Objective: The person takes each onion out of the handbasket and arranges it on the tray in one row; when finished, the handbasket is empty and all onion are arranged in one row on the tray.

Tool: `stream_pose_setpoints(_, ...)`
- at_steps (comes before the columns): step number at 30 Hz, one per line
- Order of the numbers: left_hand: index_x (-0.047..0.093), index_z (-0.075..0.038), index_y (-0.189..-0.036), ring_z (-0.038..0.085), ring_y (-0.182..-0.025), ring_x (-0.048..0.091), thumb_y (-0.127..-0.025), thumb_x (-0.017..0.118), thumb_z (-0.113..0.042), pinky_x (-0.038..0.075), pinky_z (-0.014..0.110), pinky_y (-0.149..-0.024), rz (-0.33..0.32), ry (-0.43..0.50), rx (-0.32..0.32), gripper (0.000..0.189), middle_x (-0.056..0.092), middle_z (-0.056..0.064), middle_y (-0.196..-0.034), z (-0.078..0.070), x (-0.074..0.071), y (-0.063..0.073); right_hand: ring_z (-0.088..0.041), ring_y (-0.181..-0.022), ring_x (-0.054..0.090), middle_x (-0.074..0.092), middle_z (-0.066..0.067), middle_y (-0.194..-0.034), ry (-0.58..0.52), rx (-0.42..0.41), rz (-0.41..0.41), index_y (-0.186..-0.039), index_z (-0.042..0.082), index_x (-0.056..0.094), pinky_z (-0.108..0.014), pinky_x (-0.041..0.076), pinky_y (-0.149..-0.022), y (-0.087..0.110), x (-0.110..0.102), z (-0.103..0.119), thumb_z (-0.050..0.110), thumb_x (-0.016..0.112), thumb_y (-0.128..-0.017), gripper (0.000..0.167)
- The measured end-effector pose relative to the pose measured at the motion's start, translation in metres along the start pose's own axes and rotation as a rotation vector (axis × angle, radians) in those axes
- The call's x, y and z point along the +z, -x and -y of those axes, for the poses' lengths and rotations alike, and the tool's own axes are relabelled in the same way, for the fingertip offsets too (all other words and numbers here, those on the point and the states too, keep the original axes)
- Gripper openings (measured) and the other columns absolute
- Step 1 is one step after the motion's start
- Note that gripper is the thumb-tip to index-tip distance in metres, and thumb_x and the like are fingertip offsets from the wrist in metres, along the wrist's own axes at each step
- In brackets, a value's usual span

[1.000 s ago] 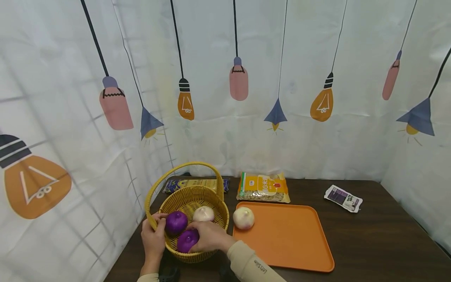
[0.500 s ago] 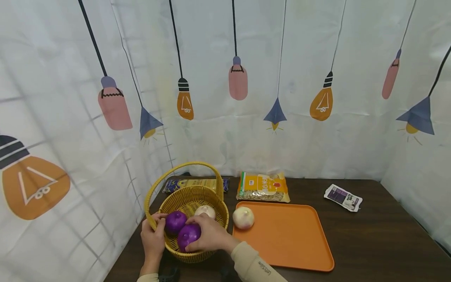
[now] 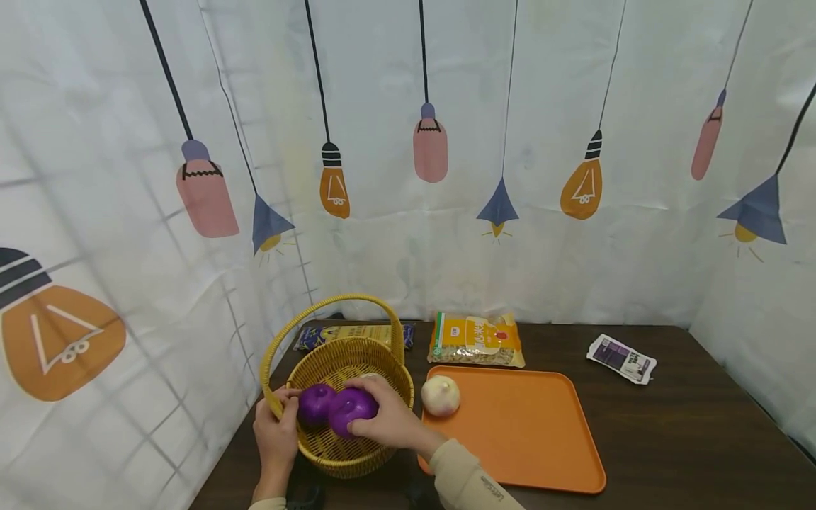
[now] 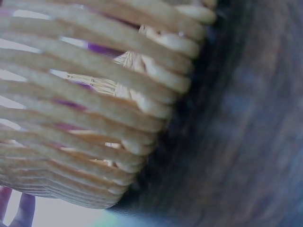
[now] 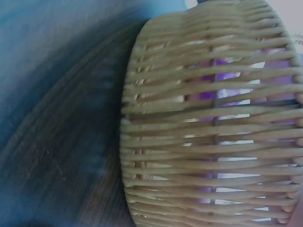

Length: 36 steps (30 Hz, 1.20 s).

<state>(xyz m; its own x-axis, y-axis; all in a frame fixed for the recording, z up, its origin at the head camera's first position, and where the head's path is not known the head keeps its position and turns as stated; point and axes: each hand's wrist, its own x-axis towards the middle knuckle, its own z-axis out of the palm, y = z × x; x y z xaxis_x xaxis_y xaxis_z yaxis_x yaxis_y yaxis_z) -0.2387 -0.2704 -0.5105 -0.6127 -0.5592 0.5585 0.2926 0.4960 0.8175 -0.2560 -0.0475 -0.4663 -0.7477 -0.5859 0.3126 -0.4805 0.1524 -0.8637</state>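
A yellow woven basket (image 3: 347, 464) with a tall arched handle stands at the left of the table. My left hand (image 3: 275, 435) grips its left side near the foot of the handle. Inside, my right hand (image 3: 390, 416) holds a purple onion (image 3: 352, 412) between thumb and fingers. Another purple onion (image 3: 316, 403) lies to the left of it, against the basket wall. Most of a white onion in the basket is covered by my right hand. Both wrist views are filled by the basket's weave (image 4: 85, 85), with purple glimpsed through the gaps.
Right of the basket lies an orange tray (image 3: 516, 432), a white onion (image 3: 440, 395) at its left edge. Behind are a yellow grain packet (image 3: 477, 341) and a blue-and-yellow packet (image 3: 357, 333). A small white-and-purple packet (image 3: 621, 358) lies on the table's right side.
My right hand has raised the purple onion slightly and moved it up and right within the basket. The white onion there has become mostly hidden. My left hand stays at the basket.
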Motion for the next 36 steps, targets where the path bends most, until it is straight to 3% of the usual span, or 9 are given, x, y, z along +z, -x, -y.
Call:
stream_pose_setpoints(6, 0.055, 0.001, -0.073, 0.013, -0.101, 0.053, -0.088, 0.061, 0.003, 0.031, 0.02, -0.092, 0.002, 0.007, 0.0, 0.016, 0.069, 0.015, -0.093, 0.0, 0.0, 0.0, -0.013, -0.113, 0.051, 0.044, 0.002, -0.137, -0.05, -0.01, -0.02, -0.134, 0.029, 0.054, -0.029, 0.048, -0.087, 0.009, -0.005, 0.004, 0.026, 0.075, -0.079, 0.059)
stream_pose_setpoints(11, 0.055, 0.001, -0.074, 0.013, -0.103, 0.052, -0.088, 0.062, 0.003, 0.031, 0.021, -0.093, 0.011, 0.003, -0.012, 0.016, 0.069, 0.014, -0.095, 0.001, 0.0, 0.0, -0.017, -0.12, 0.05, 0.04, -0.001, -0.143, -0.021, -0.015, -0.018, -0.141, 0.029, 0.047, -0.03, 0.047, -0.09, 0.018, -0.009, 0.004, 0.025, 0.08, -0.078, 0.071)
stream_pose_setpoints(22, 0.054, 0.001, -0.074, 0.014, -0.103, 0.053, -0.088, 0.062, 0.003, 0.031, 0.021, -0.092, 0.016, 0.002, -0.007, 0.017, 0.069, 0.015, -0.094, 0.0, -0.001, 0.0, -0.017, -0.114, 0.054, 0.046, -0.001, -0.136, -0.028, 0.007, -0.095, -0.146, 0.02, 0.041, -0.028, 0.05, -0.087, 0.045, -0.026, 0.007, 0.029, 0.081, -0.079, 0.079)
stream_pose_setpoints(31, 0.055, 0.0, -0.074, 0.014, -0.104, 0.052, -0.088, 0.062, 0.003, 0.031, 0.022, -0.092, 0.014, -0.004, -0.013, 0.016, 0.069, 0.015, -0.094, -0.001, -0.001, 0.001, -0.025, -0.117, 0.055, 0.042, -0.01, -0.138, -0.23, 0.014, -0.139, -0.145, 0.019, 0.039, -0.03, 0.052, -0.088, 0.063, -0.034, 0.002, 0.017, 0.08, -0.081, 0.076)
stream_pose_setpoints(36, 0.054, 0.0, -0.073, 0.014, -0.103, 0.052, -0.088, 0.062, 0.003, 0.03, 0.022, -0.091, 0.013, 0.002, 0.001, 0.017, 0.069, 0.015, -0.094, -0.001, -0.001, 0.001, -0.031, -0.114, 0.058, 0.039, -0.016, -0.14, -0.278, 0.026, -0.171, -0.145, 0.017, 0.039, -0.033, 0.054, -0.084, 0.068, -0.04, 0.001, 0.013, 0.079, -0.082, 0.074)
